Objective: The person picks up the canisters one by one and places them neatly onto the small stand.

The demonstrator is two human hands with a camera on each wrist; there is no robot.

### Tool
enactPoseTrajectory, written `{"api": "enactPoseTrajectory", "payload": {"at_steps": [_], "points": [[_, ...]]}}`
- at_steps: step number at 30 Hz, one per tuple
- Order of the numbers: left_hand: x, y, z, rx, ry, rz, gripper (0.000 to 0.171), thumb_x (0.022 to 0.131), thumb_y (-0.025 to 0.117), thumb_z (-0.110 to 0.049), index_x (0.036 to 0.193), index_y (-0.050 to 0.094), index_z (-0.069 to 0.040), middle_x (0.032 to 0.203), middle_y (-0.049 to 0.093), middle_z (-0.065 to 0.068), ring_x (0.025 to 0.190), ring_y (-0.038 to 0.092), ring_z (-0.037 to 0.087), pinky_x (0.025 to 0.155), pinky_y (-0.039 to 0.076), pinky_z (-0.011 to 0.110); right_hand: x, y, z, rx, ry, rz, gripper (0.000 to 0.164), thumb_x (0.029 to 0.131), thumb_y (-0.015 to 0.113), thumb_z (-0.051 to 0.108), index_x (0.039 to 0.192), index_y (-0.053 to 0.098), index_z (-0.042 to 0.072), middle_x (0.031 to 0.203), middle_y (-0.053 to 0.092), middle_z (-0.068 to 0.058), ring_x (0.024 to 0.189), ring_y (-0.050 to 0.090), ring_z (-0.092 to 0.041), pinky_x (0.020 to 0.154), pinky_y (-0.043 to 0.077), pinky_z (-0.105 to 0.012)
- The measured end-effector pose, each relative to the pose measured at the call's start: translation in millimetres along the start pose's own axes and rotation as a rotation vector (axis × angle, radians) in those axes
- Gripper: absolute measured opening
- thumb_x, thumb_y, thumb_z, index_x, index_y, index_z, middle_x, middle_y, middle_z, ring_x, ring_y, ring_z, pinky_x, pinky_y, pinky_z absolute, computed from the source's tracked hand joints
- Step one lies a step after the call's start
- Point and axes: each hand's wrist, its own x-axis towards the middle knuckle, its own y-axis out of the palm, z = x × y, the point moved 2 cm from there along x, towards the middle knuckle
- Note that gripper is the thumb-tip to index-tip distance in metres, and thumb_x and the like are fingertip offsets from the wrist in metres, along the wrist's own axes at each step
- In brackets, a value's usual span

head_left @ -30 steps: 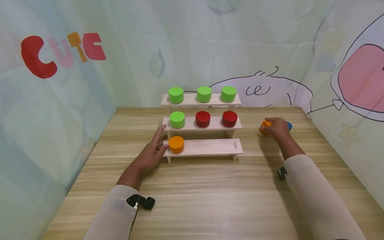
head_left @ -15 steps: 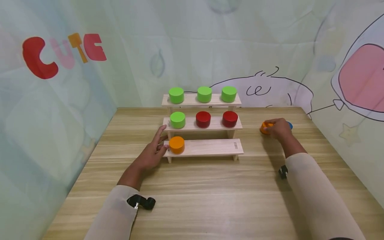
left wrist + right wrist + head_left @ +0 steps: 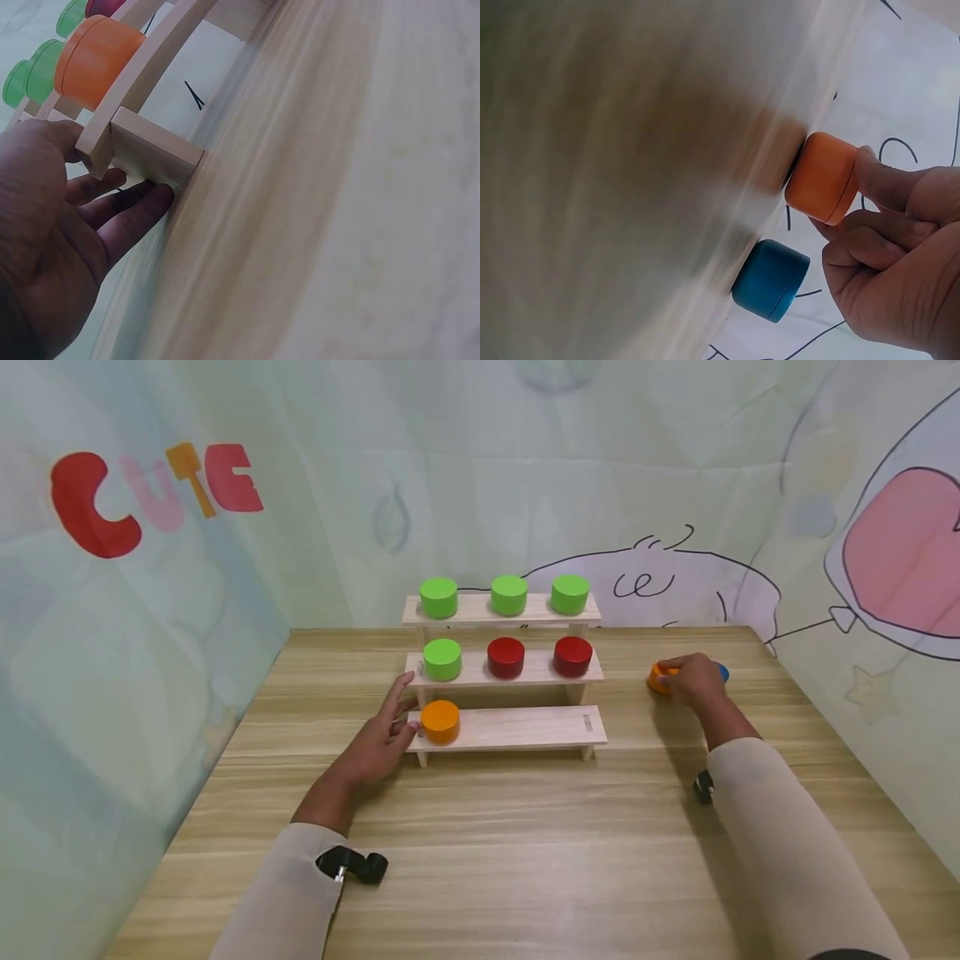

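On the right of the table, my right hand (image 3: pixel 696 682) pinches a small round orange tin (image 3: pixel 822 178) between thumb and fingers. The tin stands on the table, with a seam near its upper edge. Beside it is a blue tin (image 3: pixel 771 280), mostly behind the hand in the head view. My left hand (image 3: pixel 378 747) touches the left end of a three-tier wooden rack (image 3: pixel 525 727), its thumb at the lowest shelf's end and fingers by the side support (image 3: pixel 155 142). Another orange tin (image 3: pixel 440 722) sits on that shelf, close to the thumb.
Three green tins (image 3: pixel 509 596) line the top shelf. The middle shelf bears one green tin (image 3: pixel 442 660) and two red tins (image 3: pixel 506 658). Printed cloth walls (image 3: pixel 322 527) border the wooden table (image 3: pixel 495 852) at the back and sides.
Half a second ago my right thumb shifted slightly at the orange tin, and the hand has stayed beside it since. My left hand has kept its place at the rack.
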Motion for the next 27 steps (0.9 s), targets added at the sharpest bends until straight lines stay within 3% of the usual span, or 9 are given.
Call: {"api": "enactPoseTrajectory", "payload": {"at_steps": [7,16,23,27], "points": [[0.3,0.2,1.2,-0.012,-0.001,0.002,0.078,0.118,0.046,-0.017,0.175,-0.002,-0.042,0.176,0.032,0.028,0.150,0.054,0.051,0.119,0.047,0.064,-2,3,0,-0.012,-0.040,-0.047,0.044,0.108,0.067,0.021,0.147,0.066,0.001,0.154,0.056,-0.035,0.136,0.059,-0.051,0.105,0.054,-0.052],[0.5,-0.4,0.9,0.002,0.005,-0.006,0.078,0.118,0.047,-0.017,0.175,-0.002,-0.040,0.176,0.034,0.028,0.148,0.055,0.052,0.118,0.048,0.064,-2,2,1,0.134,0.006,-0.112,0.043,0.109,0.063,0.022,0.148,0.066,0.005,0.155,0.059,-0.030,0.132,0.059,-0.045,0.084,0.047,-0.029],[-0.3,0.1,0.5,0.007,0.001,-0.007,0.078,0.118,0.047,-0.017,0.175,-0.001,-0.040,0.176,0.033,0.028,0.149,0.055,0.052,0.119,0.047,0.064,-12,3,9,0.183,-0.005,-0.112,0.045,0.113,0.059,0.024,0.153,0.062,0.005,0.159,0.055,-0.031,0.139,0.057,-0.047,0.101,0.053,-0.044],[0.2,0.1,1.2,0.004,0.002,-0.008,0.078,0.118,0.047,-0.017,0.175,-0.001,-0.040,0.175,0.034,0.029,0.148,0.055,0.052,0.119,0.047,0.064,-15,2,12,0.158,-0.063,-0.160,0.045,0.113,0.059,0.026,0.153,0.062,0.006,0.156,0.058,-0.032,0.135,0.060,-0.049,0.091,0.054,-0.043]]}}
